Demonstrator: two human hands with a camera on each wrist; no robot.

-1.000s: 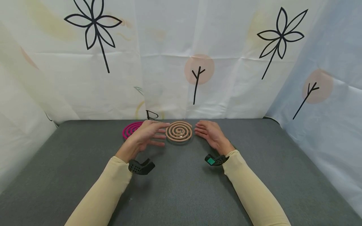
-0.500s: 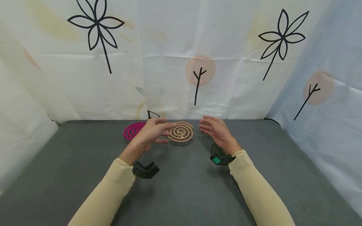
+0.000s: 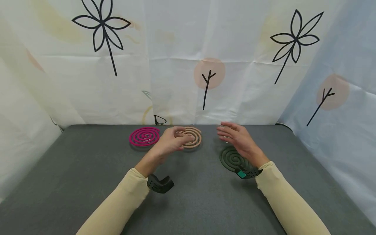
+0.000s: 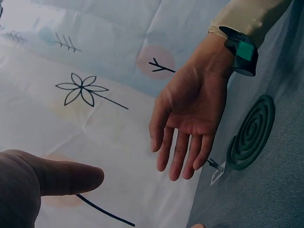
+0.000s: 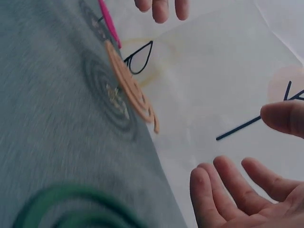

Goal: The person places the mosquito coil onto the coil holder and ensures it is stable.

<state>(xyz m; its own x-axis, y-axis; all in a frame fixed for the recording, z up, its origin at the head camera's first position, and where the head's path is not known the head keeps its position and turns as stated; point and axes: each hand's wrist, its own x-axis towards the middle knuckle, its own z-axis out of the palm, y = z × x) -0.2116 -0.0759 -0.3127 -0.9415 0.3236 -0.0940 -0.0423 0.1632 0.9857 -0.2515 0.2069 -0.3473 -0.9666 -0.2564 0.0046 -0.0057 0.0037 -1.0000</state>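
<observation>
Three mosquito coils are on the grey table: a pink one [image 3: 144,137], a tan one [image 3: 199,140] and a green one [image 3: 235,158]. My left hand [image 3: 168,142] hovers over the left part of the tan coil, fingers loosely bent, with nothing held. Above the green coil's right side, my right hand [image 3: 242,140] has its fingers extended and is empty. In the right wrist view the tan coil [image 5: 128,85] stands raised above the table over a shiny metal piece [image 5: 115,99]. A small metal piece [image 4: 217,172] lies beside the green coil [image 4: 251,130].
White cloth [image 3: 173,81] printed with plants hangs behind the table [image 3: 188,205] and along both sides. Dark bands [image 3: 160,183] are worn on both wrists.
My right hand has moved right, and the green coil beneath it has come into view. My left hand has shifted right over the tan coil, uncovering the pink one.
</observation>
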